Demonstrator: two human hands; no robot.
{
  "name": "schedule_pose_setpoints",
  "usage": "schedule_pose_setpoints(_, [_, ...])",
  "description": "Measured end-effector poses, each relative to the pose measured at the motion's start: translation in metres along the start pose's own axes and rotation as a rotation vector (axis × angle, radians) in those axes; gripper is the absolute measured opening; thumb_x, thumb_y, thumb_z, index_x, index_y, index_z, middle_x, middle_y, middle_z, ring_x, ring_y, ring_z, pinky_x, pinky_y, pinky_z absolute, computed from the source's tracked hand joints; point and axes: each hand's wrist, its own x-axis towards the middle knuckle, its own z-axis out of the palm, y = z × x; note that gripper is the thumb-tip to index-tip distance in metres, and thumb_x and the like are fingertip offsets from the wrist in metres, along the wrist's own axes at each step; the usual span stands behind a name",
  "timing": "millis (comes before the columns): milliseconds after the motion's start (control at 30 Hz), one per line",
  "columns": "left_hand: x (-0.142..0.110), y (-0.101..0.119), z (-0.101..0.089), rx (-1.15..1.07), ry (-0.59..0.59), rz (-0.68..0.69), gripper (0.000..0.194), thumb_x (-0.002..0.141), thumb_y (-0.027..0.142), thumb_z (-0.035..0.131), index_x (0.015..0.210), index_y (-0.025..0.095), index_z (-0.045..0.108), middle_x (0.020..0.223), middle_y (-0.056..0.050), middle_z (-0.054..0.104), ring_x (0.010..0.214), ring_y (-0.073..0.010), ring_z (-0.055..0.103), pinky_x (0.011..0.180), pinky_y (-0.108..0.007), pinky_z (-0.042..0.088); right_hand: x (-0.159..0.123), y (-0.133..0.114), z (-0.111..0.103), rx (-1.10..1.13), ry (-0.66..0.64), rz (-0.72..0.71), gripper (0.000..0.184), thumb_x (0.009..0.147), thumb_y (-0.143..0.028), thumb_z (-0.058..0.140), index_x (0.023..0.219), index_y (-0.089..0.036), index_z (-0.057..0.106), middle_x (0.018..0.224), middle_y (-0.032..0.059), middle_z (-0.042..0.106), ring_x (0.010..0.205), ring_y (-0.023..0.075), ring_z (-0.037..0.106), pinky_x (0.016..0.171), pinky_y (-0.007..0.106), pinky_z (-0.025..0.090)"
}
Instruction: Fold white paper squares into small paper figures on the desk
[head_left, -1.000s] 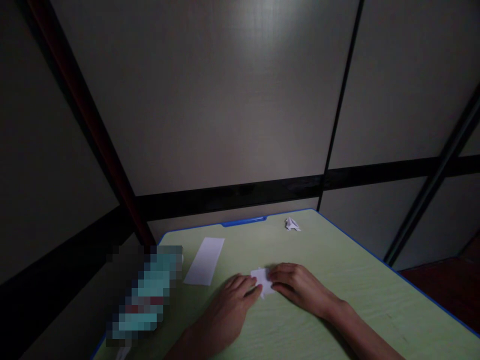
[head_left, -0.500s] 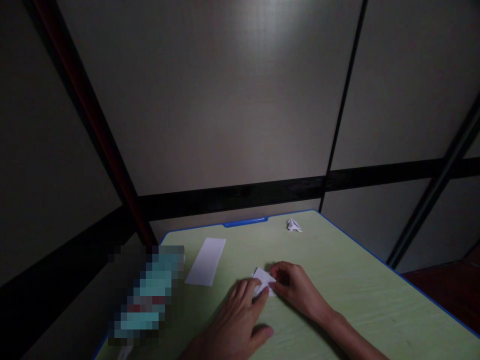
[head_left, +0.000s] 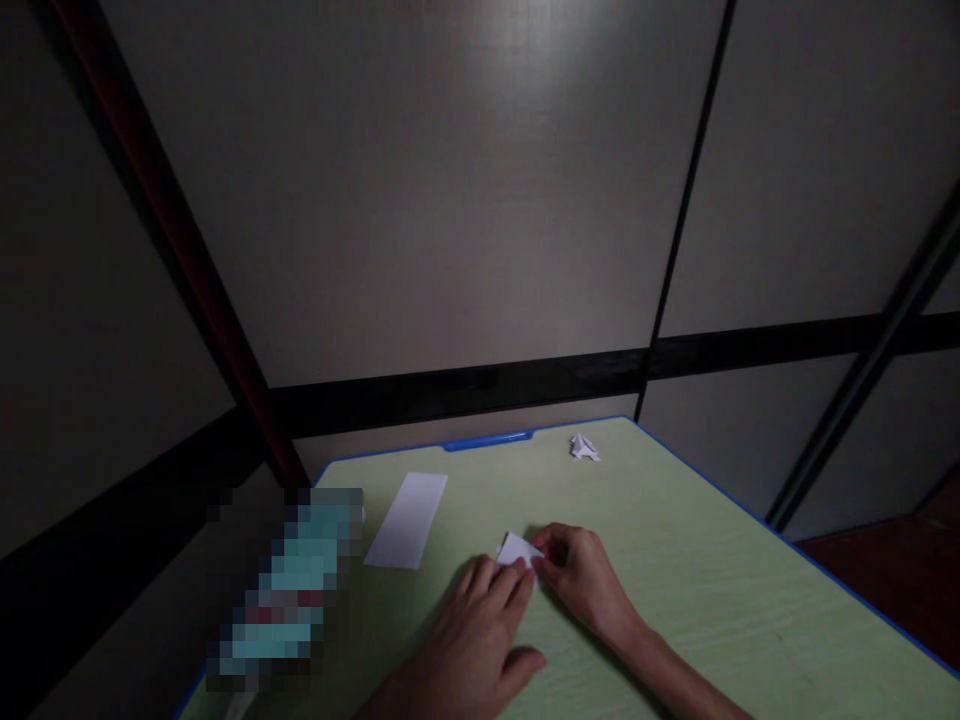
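Note:
A small folded white paper (head_left: pixel 517 548) lies on the table between my hands, with its upper corner showing. My left hand (head_left: pixel 484 625) rests flat over its near side, fingertips pressing it down and thumb spread away to the right. My right hand (head_left: pixel 581 575) has thumb and bent fingers pinched at the paper's right edge. The lower part of the paper is covered by my left fingers, so its exact folds are hard to make out.
The pale green table (head_left: pixel 712 560) has a blue rim and a blue strip (head_left: pixel 487 441) at its far edge. A white paper strip (head_left: pixel 409 520) lies to the left, beside a blurred-out teal item (head_left: pixel 292 580). A folded paper frog (head_left: pixel 583 448) sits far right. Panels (head_left: pixel 465 200) rise behind.
The folded paper has turned, and a corner now points away from me. My left thumb has moved off it and spread out; my right fingers have curled into a pinch at its edge.

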Motion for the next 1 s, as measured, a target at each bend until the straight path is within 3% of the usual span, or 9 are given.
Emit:
schedule_pose_setpoints(200, [0.000, -0.004, -0.004, -0.045, -0.029, -0.011, 0.053, 0.072, 0.034, 0.044, 0.119, 0.019, 0.027, 0.117, -0.006, 0.039, 0.105, -0.0208, 0.031, 0.089, -0.035, 0.025, -0.002, -0.004, 0.000, -0.036, 0.006, -0.016, 0.017, 0.059, -0.009, 0.044, 0.062, -0.013, 0.060, 0.050, 0.0002, 0.055, 0.046, 0.0115, 0.045, 0.044, 0.020, 0.033])
schedule_pose_setpoints(433, [0.000, -0.008, -0.001, -0.024, -0.007, 0.053, 0.056, 0.074, 0.033, 0.041, 0.123, 0.021, 0.017, 0.131, -0.003, 0.022, 0.118, -0.0176, 0.014, 0.098, -0.039, 0.008, -0.005, -0.001, 0.003, -0.038, 0.031, -0.022, 0.014, 0.061, -0.010, 0.043, 0.061, -0.013, 0.057, 0.050, 0.0002, 0.053, 0.046, 0.0117, 0.045, 0.044, 0.020, 0.033])
schedule_pose_setpoints(700, [0.007, -0.015, 0.004, -0.073, 0.027, -0.051, 0.043, 0.065, 0.031, 0.051, 0.106, 0.024, 0.042, 0.130, -0.001, 0.023, 0.119, -0.0188, 0.014, 0.097, -0.045, 0.006, -0.005, 0.000, 0.005, -0.069, 0.035, -0.048, 0.012, 0.061, -0.010, 0.044, 0.060, -0.014, 0.054, 0.053, 0.0009, 0.053, 0.049, 0.0125, 0.045, 0.047, 0.021, 0.033])
schedule_pose_setpoints(1000, [0.005, -0.015, 0.003, -0.042, 0.017, -0.089, 0.049, 0.065, 0.040, 0.050, 0.111, 0.028, 0.038, 0.131, 0.000, 0.022, 0.119, -0.0220, 0.011, 0.096, -0.047, 0.005, -0.006, -0.001, 0.005, -0.046, 0.040, -0.155, 0.014, 0.061, -0.006, 0.043, 0.051, -0.015, 0.048, 0.053, -0.0008, 0.047, 0.050, 0.0110, 0.044, 0.047, 0.020, 0.031])
